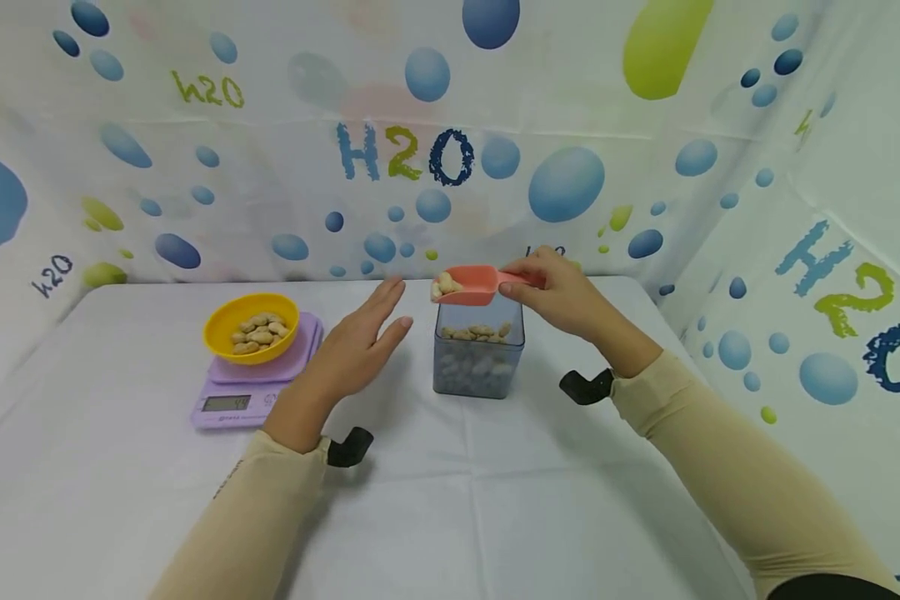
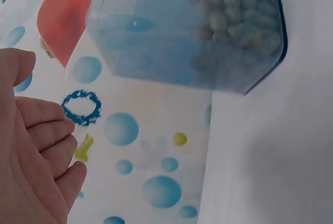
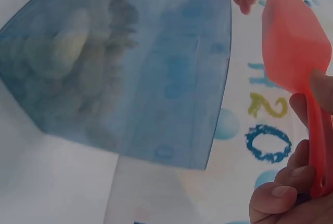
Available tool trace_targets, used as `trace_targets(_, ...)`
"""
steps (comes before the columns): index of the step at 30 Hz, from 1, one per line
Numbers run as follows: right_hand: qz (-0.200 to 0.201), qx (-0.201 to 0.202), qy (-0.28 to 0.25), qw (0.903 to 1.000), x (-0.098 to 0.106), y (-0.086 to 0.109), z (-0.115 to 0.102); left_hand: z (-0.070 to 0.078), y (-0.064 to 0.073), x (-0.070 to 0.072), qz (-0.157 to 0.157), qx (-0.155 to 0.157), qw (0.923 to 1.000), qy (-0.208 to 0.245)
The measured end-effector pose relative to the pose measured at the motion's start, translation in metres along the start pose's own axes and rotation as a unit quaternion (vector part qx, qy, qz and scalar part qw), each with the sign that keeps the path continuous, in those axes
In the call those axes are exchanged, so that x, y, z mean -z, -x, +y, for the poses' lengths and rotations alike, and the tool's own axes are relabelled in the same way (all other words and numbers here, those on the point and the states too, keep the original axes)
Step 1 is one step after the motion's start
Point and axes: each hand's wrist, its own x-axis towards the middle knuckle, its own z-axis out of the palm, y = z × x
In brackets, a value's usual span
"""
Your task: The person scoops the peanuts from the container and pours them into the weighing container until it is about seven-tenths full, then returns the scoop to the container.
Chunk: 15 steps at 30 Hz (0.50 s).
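A coral-red scoop (image 1: 480, 287) with some peanuts (image 1: 447, 286) at its front end is held level above a translucent blue-grey container (image 1: 474, 382). My right hand (image 1: 562, 296) grips its handle; in the right wrist view the fingers wrap round the handle (image 3: 316, 146). More peanuts (image 1: 480, 332) partly fill the container. To its left, my left hand (image 1: 352, 346) hovers above the table with fingers extended, touching nothing. In the left wrist view that hand's palm (image 2: 36, 156) holds nothing.
A yellow bowl (image 1: 213, 335) of peanuts stands on a purple kitchen scale (image 1: 262, 408) at the left, its display lit with digits too small to read surely. White cloth covers the table (image 1: 420, 517). A patterned curtain (image 1: 270, 192) hangs behind and along the right side.
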Motion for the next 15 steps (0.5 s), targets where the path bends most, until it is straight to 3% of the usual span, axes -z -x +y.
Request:
trace_targets(6,0.002,0.014,-0.027,0.9995,-0.019,-0.019,-0.019,-0.019,0.016,0.026,0.023,0.032,0.999,-0.021)
trace_targets(15,-0.004,0.04,-0.049,0.998,-0.065,-0.045,-0.059,-0.063,0.062,0.068,0.059,0.086,0.9942,-0.029)
